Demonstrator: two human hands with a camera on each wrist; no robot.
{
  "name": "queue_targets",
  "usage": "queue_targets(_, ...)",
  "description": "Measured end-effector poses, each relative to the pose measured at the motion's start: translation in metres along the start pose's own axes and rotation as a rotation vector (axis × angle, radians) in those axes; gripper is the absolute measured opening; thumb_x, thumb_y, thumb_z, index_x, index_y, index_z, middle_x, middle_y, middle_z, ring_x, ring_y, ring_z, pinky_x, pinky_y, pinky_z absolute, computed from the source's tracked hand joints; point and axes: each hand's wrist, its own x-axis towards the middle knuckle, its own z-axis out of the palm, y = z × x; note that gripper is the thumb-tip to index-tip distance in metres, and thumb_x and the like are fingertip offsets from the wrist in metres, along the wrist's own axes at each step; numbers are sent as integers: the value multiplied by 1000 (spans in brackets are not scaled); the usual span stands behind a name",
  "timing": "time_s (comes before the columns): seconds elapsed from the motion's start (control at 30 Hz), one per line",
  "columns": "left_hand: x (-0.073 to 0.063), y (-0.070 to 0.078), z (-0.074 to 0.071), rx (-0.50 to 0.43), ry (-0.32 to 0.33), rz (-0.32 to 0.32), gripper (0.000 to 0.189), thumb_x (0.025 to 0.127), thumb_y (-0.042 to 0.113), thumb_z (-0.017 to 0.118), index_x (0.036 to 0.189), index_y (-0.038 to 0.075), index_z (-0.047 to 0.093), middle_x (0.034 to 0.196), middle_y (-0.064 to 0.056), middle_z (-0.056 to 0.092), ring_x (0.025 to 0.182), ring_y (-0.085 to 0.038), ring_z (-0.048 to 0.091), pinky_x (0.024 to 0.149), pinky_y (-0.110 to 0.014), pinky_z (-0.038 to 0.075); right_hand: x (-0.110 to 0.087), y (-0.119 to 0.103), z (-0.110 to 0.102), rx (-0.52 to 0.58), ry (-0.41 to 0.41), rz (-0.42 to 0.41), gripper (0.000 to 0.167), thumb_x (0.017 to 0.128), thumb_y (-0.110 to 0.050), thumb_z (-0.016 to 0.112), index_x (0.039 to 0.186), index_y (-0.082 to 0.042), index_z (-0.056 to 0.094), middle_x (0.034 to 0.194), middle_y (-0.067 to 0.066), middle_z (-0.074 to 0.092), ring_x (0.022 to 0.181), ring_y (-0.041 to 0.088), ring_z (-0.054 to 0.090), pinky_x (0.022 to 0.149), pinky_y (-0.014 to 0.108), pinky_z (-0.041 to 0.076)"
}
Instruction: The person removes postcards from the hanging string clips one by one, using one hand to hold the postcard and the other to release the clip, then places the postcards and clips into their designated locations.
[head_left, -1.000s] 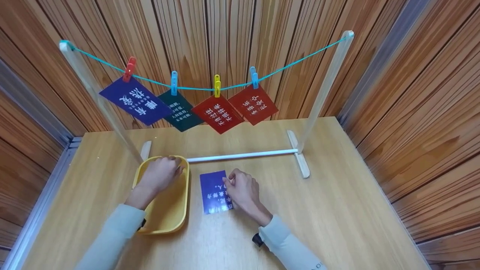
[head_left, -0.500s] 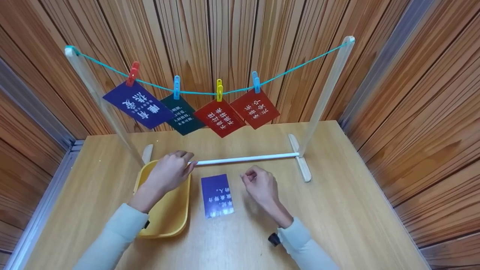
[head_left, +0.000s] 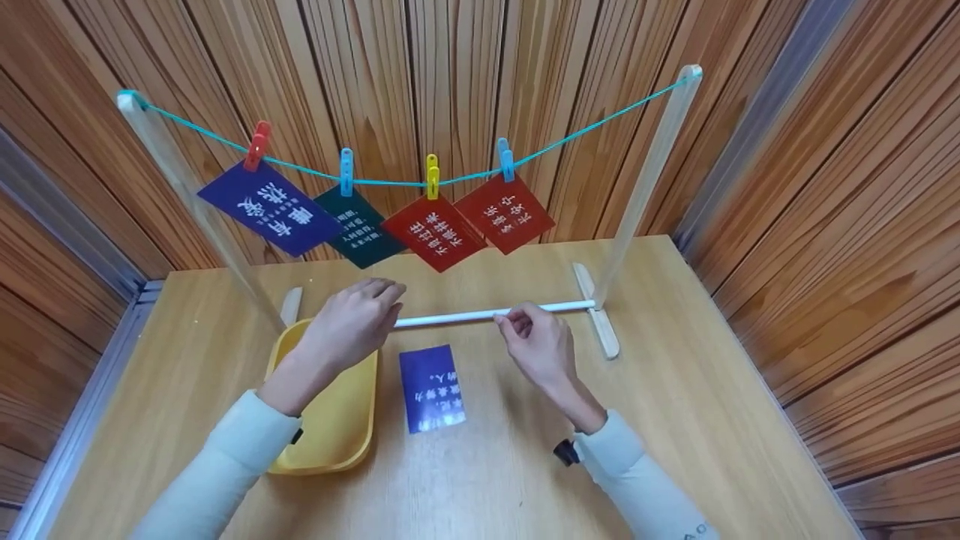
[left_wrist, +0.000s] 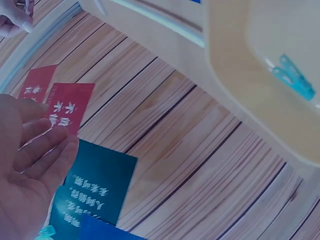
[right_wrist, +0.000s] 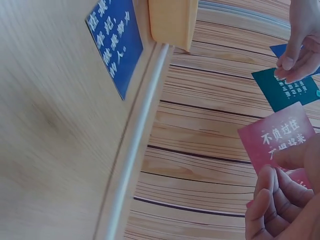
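My left hand (head_left: 352, 319) is raised over the far right part of the yellow bin (head_left: 334, 442). In the left wrist view its fingers (left_wrist: 47, 162) are loosely bent, with nothing visible in them. A blue-green clothespin (left_wrist: 295, 79) lies inside the bin. Right of it, a purple card (head_left: 433, 390) with white writing lies on the table. My right hand (head_left: 541, 349) hovers near the white rod, thumb and index finger close together; no object shows between them in the right wrist view. Above both hands hang cards: purple (head_left: 270, 210), green (head_left: 364, 232) and two red (head_left: 435, 234).
A turquoise string (head_left: 600, 124) sags between two wooden posts (head_left: 649, 187). Red (head_left: 257, 146), yellow (head_left: 433, 178) and blue (head_left: 346, 172) clothespins grip the cards on it. The white rod (head_left: 450, 319) joins the posts at the bottom. Wood-patterned walls (head_left: 840, 187) surround the table (head_left: 675, 420).
My left hand has come up out of the bin and moved right and away from me. My right hand has left the purple card, moving right and forward. The card stays on the table.
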Motion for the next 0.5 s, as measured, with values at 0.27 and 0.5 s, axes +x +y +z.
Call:
queue_targets(0.27, 13, 10, -15, 58, 88, 77, 38, 96, 18, 77, 131, 6, 71, 126, -14, 77, 112, -33, 76, 92, -46, 65, 15, -13, -9, -23, 5, -49, 18, 97, -27, 78, 101, -9, 77, 80, 3, 73, 66, 12, 64, 59, 20, 51)
queue_targets(0.5, 27, 17, -27, 127, 122, 110, 44, 96, 27, 78, 135, 8, 70, 130, -11, 76, 115, -32, 75, 100, -49, 62, 28, -20, -22, -51, 18, -90, 19, 98, -26, 76, 103, -8, 76, 81, 4, 73, 67, 12, 65, 59, 21, 51)
